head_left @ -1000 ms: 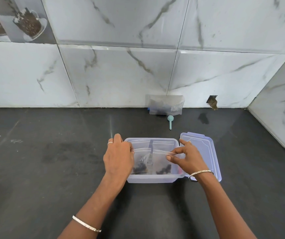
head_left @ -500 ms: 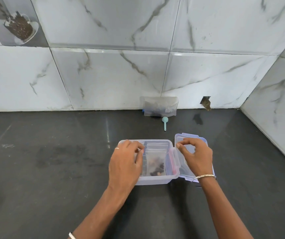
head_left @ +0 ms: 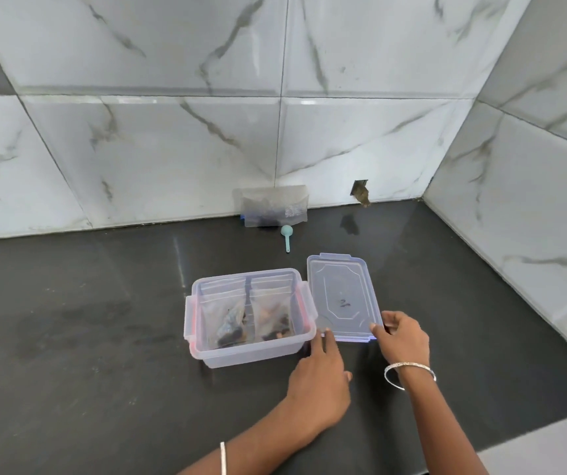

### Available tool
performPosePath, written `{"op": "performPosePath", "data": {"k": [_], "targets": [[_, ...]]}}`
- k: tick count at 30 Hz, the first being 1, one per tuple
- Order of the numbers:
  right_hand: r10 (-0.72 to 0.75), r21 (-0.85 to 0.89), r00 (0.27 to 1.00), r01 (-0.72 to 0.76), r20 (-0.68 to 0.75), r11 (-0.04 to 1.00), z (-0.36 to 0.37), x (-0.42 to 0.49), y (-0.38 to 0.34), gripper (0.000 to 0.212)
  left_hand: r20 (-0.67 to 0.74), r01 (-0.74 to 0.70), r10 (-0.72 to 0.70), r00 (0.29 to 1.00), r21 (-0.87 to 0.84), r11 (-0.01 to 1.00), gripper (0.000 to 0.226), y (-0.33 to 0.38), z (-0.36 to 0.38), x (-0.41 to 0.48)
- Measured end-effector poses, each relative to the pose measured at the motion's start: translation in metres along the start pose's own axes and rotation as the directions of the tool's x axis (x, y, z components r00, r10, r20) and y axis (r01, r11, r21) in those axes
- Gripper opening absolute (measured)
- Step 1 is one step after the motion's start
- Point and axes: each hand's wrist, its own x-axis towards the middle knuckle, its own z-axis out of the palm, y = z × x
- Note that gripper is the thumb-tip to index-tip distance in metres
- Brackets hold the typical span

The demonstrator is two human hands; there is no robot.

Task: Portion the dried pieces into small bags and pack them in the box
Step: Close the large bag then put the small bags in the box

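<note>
A clear plastic box (head_left: 251, 317) sits open on the dark desk (head_left: 69, 337), its side latches hanging loose. Inside it two small clear bags (head_left: 253, 313) stand side by side, leaning against the far wall, each with dark dried pieces (head_left: 232, 334) gathered at the bottom. Just to the right of the box, touching or nearly touching its rim, the clear lid (head_left: 340, 296) lies flat on the desk.

Both hands are at the near edge of the lid. The right hand (head_left: 402, 337) has a narrow grip on the lid's near right corner, thumb on top and fingers curled beneath. The left hand (head_left: 319, 375) reaches across in front of the box to the lid's near left corner; its fingertips (head_left: 325, 334) meet the edge, but I cannot tell whether it is gripping or only touching. Each wrist carries a silver bangle (head_left: 409, 370).

Farther back, a larger clear bag (head_left: 273, 207) with dark contents leans against the marble-tiled wall (head_left: 172, 149). A small teal scoop (head_left: 286, 236) lies on the desk just in front of it, well apart from the box
</note>
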Motion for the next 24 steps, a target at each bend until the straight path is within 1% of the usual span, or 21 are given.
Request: {"op": "performPosePath", "data": {"k": [3, 6, 10, 12, 14, 16, 18, 20, 22, 24], "targets": [[0.014, -0.004, 1.000, -0.014, 0.001, 1.000, 0.004, -0.001, 0.001, 0.036, 0.008, 0.061, -0.061, 0.998, -0.006, 0.998, 0.079, 0.005, 0.002, 0.007], [0.063, 0.062, 0.998, -0.063, 0.002, 0.996, 0.006, -0.001, -0.002, 0.030, -0.007, 0.075, -0.075, 0.997, 0.022, 0.997, 0.077, 0.005, 0.003, 0.012], [0.198, 0.254, 0.980, -0.194, 0.011, 0.948, 0.009, 0.002, -0.005, 0.022, -0.001, 0.072, -0.072, 0.997, 0.057, 0.996, 0.075, 0.001, 0.006, 0.012], [0.246, 0.337, 0.968, -0.248, 0.048, 0.908, 0.009, 0.005, -0.004, 0.018, 0.001, 0.070, -0.071, 0.998, 0.061, 0.996, 0.075, -0.002, 0.005, 0.012], [0.249, 0.431, 0.963, -0.271, 0.108, 0.861, 0.009, 0.007, -0.006, 0.018, 0.004, 0.063, -0.063, 0.998, 0.048, 0.997, 0.074, -0.005, 0.002, 0.012], [0.234, 0.541, 0.961, -0.276, 0.147, 0.794, 0.005, 0.006, -0.012, 0.016, 0.013, 0.030, -0.030, 0.999, -0.005, 1.000, 0.073, -0.007, -0.003, 0.009], [0.199, 0.632, 0.970, -0.243, 0.142, 0.736, -0.003, 0.003, -0.024, 0.013, 0.016, -0.021, 0.022, 1.000, -0.085, 0.996, 0.072, -0.007, -0.010, 0.003], [0.145, 0.664, 0.986, -0.161, 0.080, 0.730, -0.010, 0.000, -0.034, 0.012, -0.003, -0.071, 0.071, 0.997, -0.182, 0.981, 0.069, -0.009, -0.017, -0.006], [0.059, 0.620, 0.997, -0.022, -0.040, 0.784, -0.015, -0.004, -0.043, 0.014, -0.021, -0.084, 0.082, 0.996, -0.312, 0.946, 0.064, -0.016, -0.024, -0.014], [-0.067, 0.509, 0.983, 0.146, -0.170, 0.848, -0.019, -0.011, -0.058, 0.015, -0.040, -0.095, 0.086, 0.995, -0.453, 0.886, 0.051, -0.025, -0.035, -0.021]]}}
